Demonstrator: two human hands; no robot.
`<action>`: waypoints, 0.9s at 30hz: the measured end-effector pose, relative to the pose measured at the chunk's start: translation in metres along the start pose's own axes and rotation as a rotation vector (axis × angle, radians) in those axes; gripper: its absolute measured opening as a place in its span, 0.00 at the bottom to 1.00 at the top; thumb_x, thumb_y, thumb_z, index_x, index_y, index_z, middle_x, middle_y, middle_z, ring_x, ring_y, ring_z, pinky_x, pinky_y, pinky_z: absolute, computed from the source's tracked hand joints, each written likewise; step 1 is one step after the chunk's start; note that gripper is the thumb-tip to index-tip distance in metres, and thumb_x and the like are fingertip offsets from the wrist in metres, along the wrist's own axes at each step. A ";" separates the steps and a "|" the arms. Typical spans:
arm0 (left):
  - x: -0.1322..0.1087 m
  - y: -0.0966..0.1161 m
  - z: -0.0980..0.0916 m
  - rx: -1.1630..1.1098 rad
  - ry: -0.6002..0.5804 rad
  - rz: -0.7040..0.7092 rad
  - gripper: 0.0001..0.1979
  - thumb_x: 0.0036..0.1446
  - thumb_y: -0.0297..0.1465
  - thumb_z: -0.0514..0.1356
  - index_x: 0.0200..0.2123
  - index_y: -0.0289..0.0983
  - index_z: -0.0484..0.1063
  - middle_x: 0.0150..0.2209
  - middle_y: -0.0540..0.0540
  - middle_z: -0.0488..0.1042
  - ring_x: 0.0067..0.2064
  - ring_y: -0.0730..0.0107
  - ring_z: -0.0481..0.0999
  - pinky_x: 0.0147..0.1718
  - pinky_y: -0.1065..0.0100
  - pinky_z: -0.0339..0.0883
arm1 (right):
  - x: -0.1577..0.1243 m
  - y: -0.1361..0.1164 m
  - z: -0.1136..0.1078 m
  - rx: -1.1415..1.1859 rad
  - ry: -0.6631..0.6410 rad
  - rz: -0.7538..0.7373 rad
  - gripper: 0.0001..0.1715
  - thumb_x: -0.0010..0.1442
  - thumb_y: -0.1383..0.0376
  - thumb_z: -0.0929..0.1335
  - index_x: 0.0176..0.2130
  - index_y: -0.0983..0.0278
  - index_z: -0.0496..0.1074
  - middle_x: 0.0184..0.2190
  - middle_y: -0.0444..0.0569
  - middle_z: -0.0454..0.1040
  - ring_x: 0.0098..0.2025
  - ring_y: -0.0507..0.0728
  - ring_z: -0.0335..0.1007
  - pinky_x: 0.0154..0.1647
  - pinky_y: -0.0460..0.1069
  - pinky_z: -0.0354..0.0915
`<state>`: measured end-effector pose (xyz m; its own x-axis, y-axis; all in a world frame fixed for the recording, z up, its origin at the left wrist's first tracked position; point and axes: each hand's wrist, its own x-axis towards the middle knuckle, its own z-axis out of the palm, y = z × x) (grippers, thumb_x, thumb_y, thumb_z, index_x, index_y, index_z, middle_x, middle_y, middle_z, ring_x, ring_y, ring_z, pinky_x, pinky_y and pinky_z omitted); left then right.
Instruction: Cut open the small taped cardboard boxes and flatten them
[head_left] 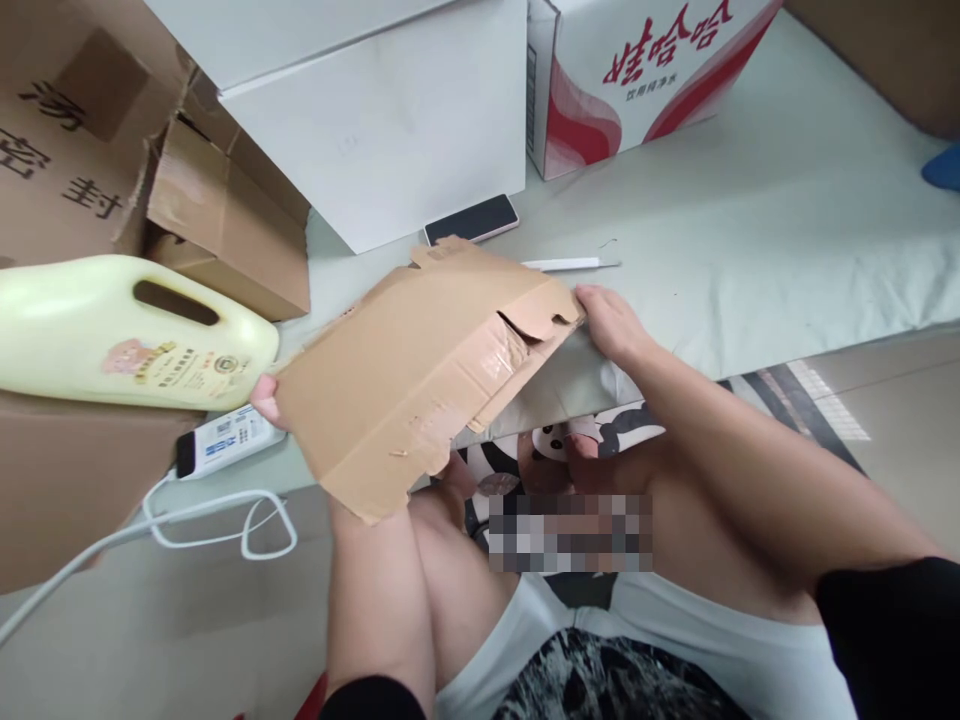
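A flattened brown cardboard box (pixel 397 350) is held tilted between my two hands, above the front edge of the cloth-covered surface. Its near edge is torn and carries strips of clear tape. At its left edge, my left hand (pixel 267 398) grips the cardboard; only some fingertips show, the rest lies hidden beneath. My right hand (pixel 609 318) is closed on the far right corner. Just beyond the cardboard lie a dark phone (pixel 472 218) and a thin white pen-like tool (pixel 566 265) with a fine metal tip.
To the left are a pale yellow jug (pixel 90 330), a white power bank (pixel 236 440) with a cable (pixel 150 520), and an open brown carton (pixel 247 220). A white box (pixel 390 130) and a red-and-white water carton (pixel 645 80) stand at the back. Pale green cloth (pixel 787 220) covers the surface.
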<state>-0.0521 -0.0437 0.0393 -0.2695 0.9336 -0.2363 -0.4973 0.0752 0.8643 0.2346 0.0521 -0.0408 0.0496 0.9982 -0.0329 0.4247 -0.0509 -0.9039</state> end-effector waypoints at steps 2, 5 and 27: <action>0.004 -0.002 0.002 -0.060 -0.066 0.044 0.29 0.56 0.58 0.49 0.39 0.41 0.73 0.50 0.43 0.81 0.57 0.49 0.75 0.47 0.57 0.75 | -0.001 0.003 0.000 0.191 0.012 0.080 0.28 0.65 0.44 0.62 0.25 0.60 0.69 0.27 0.48 0.73 0.38 0.60 0.71 0.49 0.57 0.69; 0.016 -0.007 0.008 -0.175 -0.191 0.183 0.26 0.58 0.51 0.51 0.42 0.38 0.76 0.51 0.42 0.81 0.57 0.50 0.76 0.50 0.58 0.74 | -0.004 0.005 -0.006 0.586 -0.152 0.184 0.21 0.61 0.45 0.67 0.34 0.60 0.75 0.29 0.47 0.77 0.36 0.58 0.76 0.41 0.53 0.74; 0.042 -0.021 0.013 -0.094 -0.047 -0.270 0.20 0.55 0.47 0.55 0.37 0.37 0.76 0.41 0.41 0.80 0.44 0.56 0.82 0.40 0.61 0.72 | -0.053 -0.027 -0.064 0.792 0.153 0.133 0.28 0.45 0.45 0.78 0.29 0.58 0.64 0.19 0.37 0.64 0.17 0.48 0.58 0.15 0.45 0.60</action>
<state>-0.0421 -0.0013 0.0176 -0.0798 0.8995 -0.4296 -0.6205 0.2925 0.7276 0.2782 -0.0009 0.0125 0.2021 0.9671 -0.1543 -0.3553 -0.0745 -0.9318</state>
